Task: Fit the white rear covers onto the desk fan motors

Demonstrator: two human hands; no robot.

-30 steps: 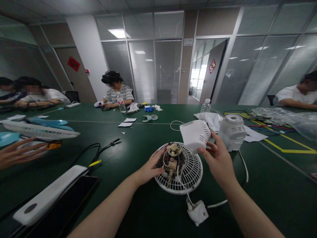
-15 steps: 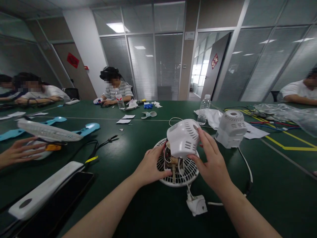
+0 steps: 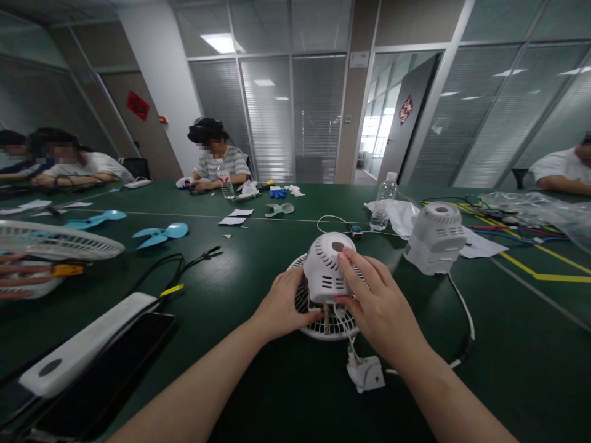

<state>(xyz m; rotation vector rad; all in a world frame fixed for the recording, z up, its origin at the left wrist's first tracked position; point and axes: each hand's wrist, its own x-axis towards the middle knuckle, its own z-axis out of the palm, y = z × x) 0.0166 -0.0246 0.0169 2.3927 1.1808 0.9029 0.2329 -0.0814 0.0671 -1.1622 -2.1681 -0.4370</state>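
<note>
A white slotted motor cover from a fan sits over the motor, only partly hidden in it, with a metal shaft showing below. My right hand is closed on the cover's right side, fingers near its round top hole. My left hand curls around the motor's left side, thumb in front and fingertips hidden behind the cover. Underneath, a white round fan grille lies on the table. A small white plastic part hangs by wires at its front edge.
A second white housing stands at the right beside a plastic bottle. A white elongated device and black phone lie left. A co-worker's hand holds another grille near blue fan blades.
The cover has come down over the motor and turned more upright, its top hole now facing me. My right hand moved left with it. At left, the co-worker's grille shifted left.
</note>
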